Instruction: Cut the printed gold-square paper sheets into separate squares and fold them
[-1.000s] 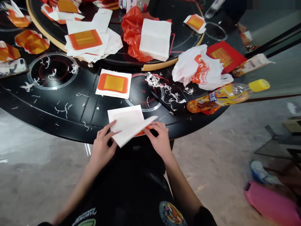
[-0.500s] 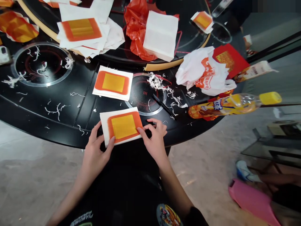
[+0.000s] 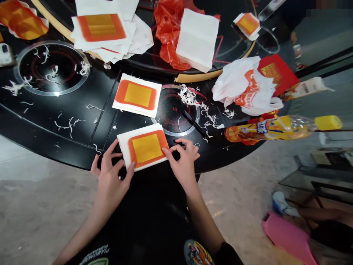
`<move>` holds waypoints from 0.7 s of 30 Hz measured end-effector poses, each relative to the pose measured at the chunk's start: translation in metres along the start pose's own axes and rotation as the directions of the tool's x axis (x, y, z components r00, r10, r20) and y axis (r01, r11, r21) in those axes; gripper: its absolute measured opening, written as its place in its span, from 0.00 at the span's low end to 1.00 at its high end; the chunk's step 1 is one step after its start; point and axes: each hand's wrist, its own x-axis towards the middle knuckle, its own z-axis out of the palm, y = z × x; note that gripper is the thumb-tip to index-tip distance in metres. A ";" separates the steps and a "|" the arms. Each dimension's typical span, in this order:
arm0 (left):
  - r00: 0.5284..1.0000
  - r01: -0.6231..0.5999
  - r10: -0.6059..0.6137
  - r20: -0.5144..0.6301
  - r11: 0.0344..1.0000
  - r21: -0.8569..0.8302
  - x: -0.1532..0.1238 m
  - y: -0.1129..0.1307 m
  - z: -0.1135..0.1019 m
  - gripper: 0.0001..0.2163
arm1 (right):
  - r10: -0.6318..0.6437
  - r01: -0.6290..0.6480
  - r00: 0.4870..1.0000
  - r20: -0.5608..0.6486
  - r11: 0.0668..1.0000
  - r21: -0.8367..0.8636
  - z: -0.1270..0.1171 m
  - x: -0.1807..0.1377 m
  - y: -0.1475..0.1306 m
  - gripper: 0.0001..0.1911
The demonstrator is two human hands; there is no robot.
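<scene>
A small stack of joss paper (image 3: 146, 148), white with an orange border and a gold square, is held at the front edge of the black table. My left hand (image 3: 113, 173) grips its left side, the thumb on the lower-left corner and the other fingers along the left edge, partly spread. At the right edge, my right hand (image 3: 183, 160) pinches the stack between thumb and fingers. Just beyond lies a second joss paper stack (image 3: 138, 95), flat on the table and apart from both hands.
Paper shreds (image 3: 189, 95) and a dark pen-like stick (image 3: 195, 123) lie to the right. A drink bottle (image 3: 275, 129) lies on its side near a white plastic bag (image 3: 245, 86). Farther back are loose joss papers (image 3: 100, 27), a red bag (image 3: 168, 33) and a white paper block (image 3: 197, 38).
My left hand's outer fingers have spread away from the stack's left edge. The right hand keeps its pinch. The view has shifted slightly.
</scene>
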 end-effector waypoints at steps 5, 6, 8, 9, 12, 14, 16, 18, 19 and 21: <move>0.998 -0.018 0.018 0.060 1.000 -0.002 -0.005 -0.008 0.003 0.07 | 0.023 -0.023 1.000 -0.001 0.999 0.024 0.004 0.006 -0.003 0.25; 0.998 -0.011 0.011 0.067 1.000 -0.005 -0.005 -0.008 0.003 0.07 | 0.024 -0.024 1.000 -0.007 1.000 0.018 0.006 0.006 -0.004 0.24; 0.997 0.015 -0.014 0.077 1.000 -0.002 -0.005 -0.008 0.002 0.07 | 0.023 -0.023 1.000 -0.015 1.000 -0.001 0.008 0.007 -0.004 0.24; 0.996 0.031 -0.031 0.078 1.000 0.005 -0.005 -0.007 0.002 0.06 | 0.022 -0.022 1.000 -0.018 1.000 -0.008 0.008 0.006 -0.004 0.24; 0.996 0.059 -0.061 0.061 0.998 0.028 -0.005 -0.006 0.001 0.08 | 0.022 -0.022 0.999 -0.026 1.000 -0.006 0.009 0.006 -0.005 0.24; 0.998 0.048 -0.049 0.041 0.999 0.026 -0.005 -0.005 0.001 0.09 | 0.023 -0.023 0.999 -0.030 1.000 0.002 0.009 0.005 -0.005 0.24; 1.000 0.022 -0.022 0.019 1.000 0.014 -0.005 -0.006 0.001 0.10 | 0.027 -0.027 0.999 -0.029 1.000 0.000 0.008 0.005 -0.005 0.24; 1.000 0.008 -0.008 0.013 1.000 0.016 -0.004 -0.006 0.002 0.11 | 0.028 -0.028 0.999 -0.020 1.000 -0.013 0.008 0.005 -0.005 0.23; 1.000 0.009 -0.010 0.017 1.000 0.027 -0.004 -0.007 0.002 0.12 | 0.027 -0.027 1.000 -0.015 0.999 -0.022 0.008 0.005 -0.005 0.23; 0.999 0.026 -0.028 0.030 0.998 0.063 -0.004 -0.006 0.001 0.14 | 0.023 -0.023 1.000 -0.005 0.999 -0.042 0.009 0.005 -0.004 0.24</move>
